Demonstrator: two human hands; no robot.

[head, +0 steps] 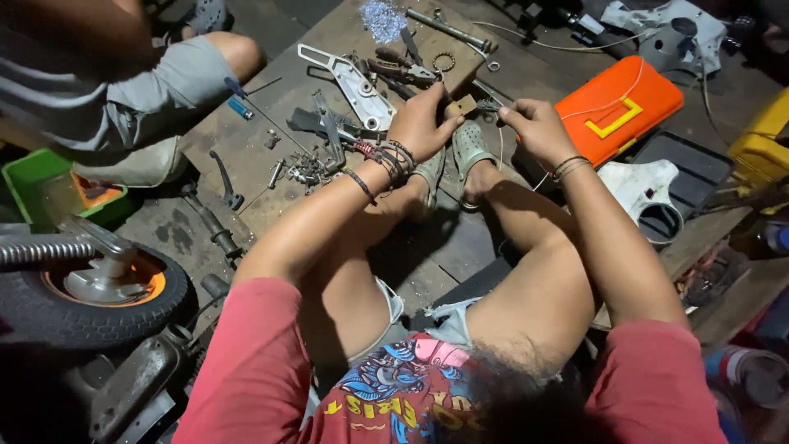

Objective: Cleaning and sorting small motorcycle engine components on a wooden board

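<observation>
Nearby, orange case (618, 107) lies closed; left hand (421, 123) pinches tan piece (462, 106), right hand (538, 127) clasps pliers (491, 96)

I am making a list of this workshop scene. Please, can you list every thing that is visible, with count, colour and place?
small flat piece: one, tan, held at centre top
pliers: one, metal, at the piece
orange case: one, orange with yellow latch, upper right
bracket: one, silver, on the board
loose parts: many, grey metal, left of the left hand
bearing ring: one, metal, top centre
wheel: one, black tyre, orange hub, lower left
green tray: one, far left
white cover: one, right
sandals: two, grey, on the feet
other person: one, grey shorts, upper left
left hand: fingers on the piece
right hand: holds the pliers
</observation>
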